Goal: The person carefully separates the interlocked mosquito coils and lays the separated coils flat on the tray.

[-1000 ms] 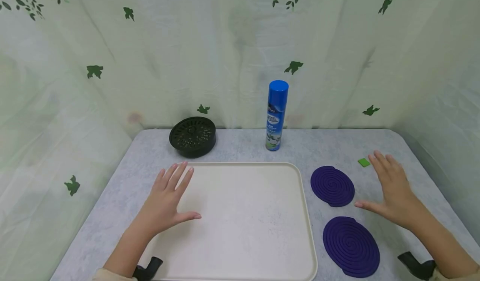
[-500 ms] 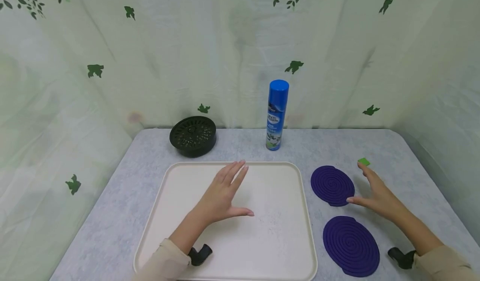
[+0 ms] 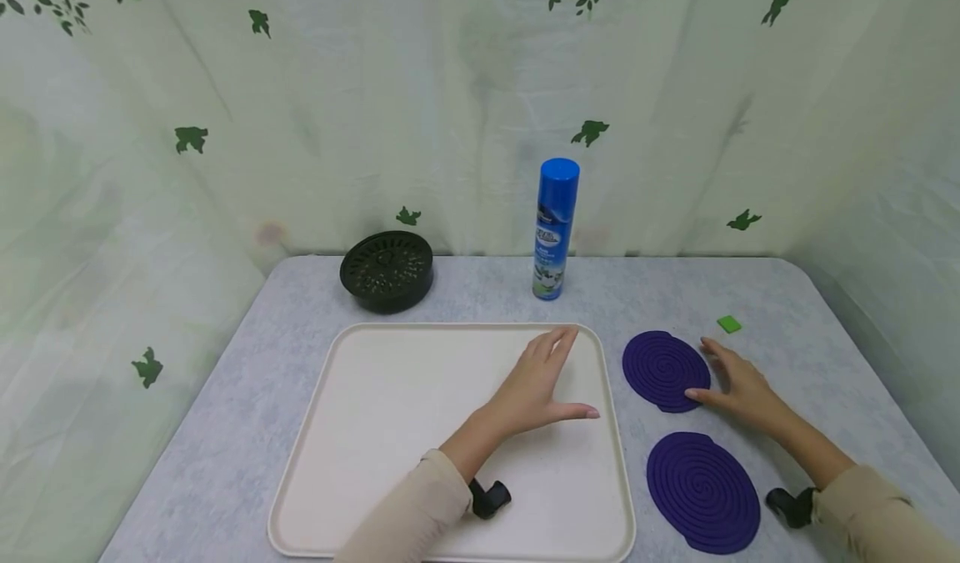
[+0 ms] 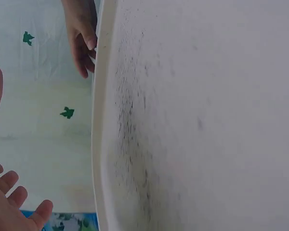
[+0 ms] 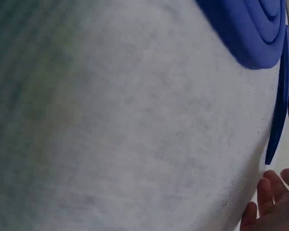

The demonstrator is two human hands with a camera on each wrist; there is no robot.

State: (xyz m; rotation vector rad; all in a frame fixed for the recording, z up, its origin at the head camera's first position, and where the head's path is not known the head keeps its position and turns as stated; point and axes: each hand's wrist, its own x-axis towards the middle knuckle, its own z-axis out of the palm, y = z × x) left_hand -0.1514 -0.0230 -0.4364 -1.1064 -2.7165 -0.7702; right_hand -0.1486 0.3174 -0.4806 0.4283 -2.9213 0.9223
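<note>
In the head view my left hand (image 3: 528, 388) hovers over the right part of a white tray (image 3: 375, 438), holding nothing, thumb spread from its straight fingers. My right hand (image 3: 742, 392) is at the right edge of the farther of two purple spiral mats (image 3: 663, 371). Its thumb tip overlaps that mat's edge; whether it touches cannot be told. The second purple spiral mat (image 3: 702, 492) lies nearer, left of the right wrist. In the right wrist view, fingers (image 5: 267, 197) appear loosely bent beside the farther mat (image 5: 278, 106).
Behind the tray stand a dark round slotted strainer (image 3: 386, 271) and an upright blue spray can (image 3: 556, 229). A small green square (image 3: 729, 324) lies just beyond the right hand. A leaf-printed curtain (image 3: 480, 104) hangs along the table's back edge.
My left hand has moved right across the tray, from its left side to its right part. My right hand has moved left and nearer, from beside the green square to the farther mat's edge.
</note>
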